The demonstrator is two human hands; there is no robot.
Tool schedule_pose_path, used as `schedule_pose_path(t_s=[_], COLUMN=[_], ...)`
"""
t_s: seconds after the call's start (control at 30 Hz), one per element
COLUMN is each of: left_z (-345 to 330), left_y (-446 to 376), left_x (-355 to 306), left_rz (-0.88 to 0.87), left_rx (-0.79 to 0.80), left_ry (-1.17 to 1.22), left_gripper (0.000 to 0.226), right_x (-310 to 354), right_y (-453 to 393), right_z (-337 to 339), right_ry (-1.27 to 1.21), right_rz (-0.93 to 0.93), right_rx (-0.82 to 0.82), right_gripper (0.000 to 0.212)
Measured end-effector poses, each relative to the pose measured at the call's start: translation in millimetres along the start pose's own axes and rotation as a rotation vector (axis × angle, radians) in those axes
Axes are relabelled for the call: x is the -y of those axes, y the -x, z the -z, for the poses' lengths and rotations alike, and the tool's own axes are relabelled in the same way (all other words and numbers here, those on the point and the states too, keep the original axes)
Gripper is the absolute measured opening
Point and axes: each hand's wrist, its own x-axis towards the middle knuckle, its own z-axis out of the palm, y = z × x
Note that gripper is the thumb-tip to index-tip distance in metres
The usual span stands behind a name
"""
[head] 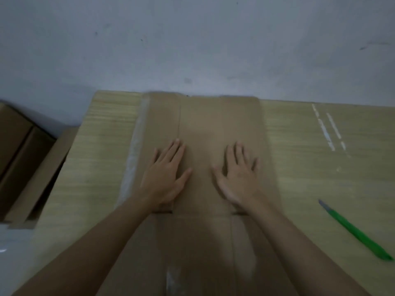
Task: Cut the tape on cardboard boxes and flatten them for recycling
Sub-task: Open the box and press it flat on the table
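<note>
A brown cardboard box [203,129] lies flattened on the light wooden table [310,171], running from the far edge toward me. A strip of clear tape [133,150] hangs along its left edge. My left hand [164,176] presses flat on the cardboard with straight fingers, left of the middle. My right hand [237,174] presses flat beside it, fingers spread. A green utility knife [357,231] lies on the table to the right, apart from both hands, its blade out and pointing away.
More cardboard boxes [23,159] stand on the floor left of the table. A grey wall [192,43] rises right behind the table's far edge. White tape marks [327,129] streak the table at the right.
</note>
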Motion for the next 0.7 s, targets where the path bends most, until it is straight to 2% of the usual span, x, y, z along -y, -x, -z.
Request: schedule_pose_path(t_s=[0.1, 0.27, 0.4, 0.47, 0.53, 0.6, 0.7], left_z=[-24, -49, -47, -43, -37, -34, -34], left_y=[64, 107, 97, 90, 86, 86, 88], left_x=[-13, -27, -23, -18, -5, 10, 20], left_rz=[-0.040, -0.006, -0.031, -0.063, -0.051, 0.072, 0.201], left_rx=[-0.131, -0.191, -0.155, -0.131, -0.114, -0.176, -0.192], left_ry=[-0.009, -0.069, -0.109, -0.115, -0.094, -0.079, -0.106], left_gripper=[0.070, 0.061, 0.063, 0.072, 0.081, 0.086, 0.082], right_x=[15, 16, 21, 13, -7, -29, -39], right_y=[70, 112, 105, 98, 90, 88, 89], right_z=[-40, -74, -69, -60, -50, -42, -45], right_ry=[0.001, 0.074, 0.097, 0.119, 0.114, 0.105, 0.065], right_rz=[0.136, 0.125, 0.116, 0.137, 0.069, -0.108, -0.203], right_rx=[-0.107, -0.286, -0.245, -0.206, -0.173, -0.184, -0.207], right_gripper=[0.082, 0.067, 0.071, 0.080, 0.077, 0.068, 0.066])
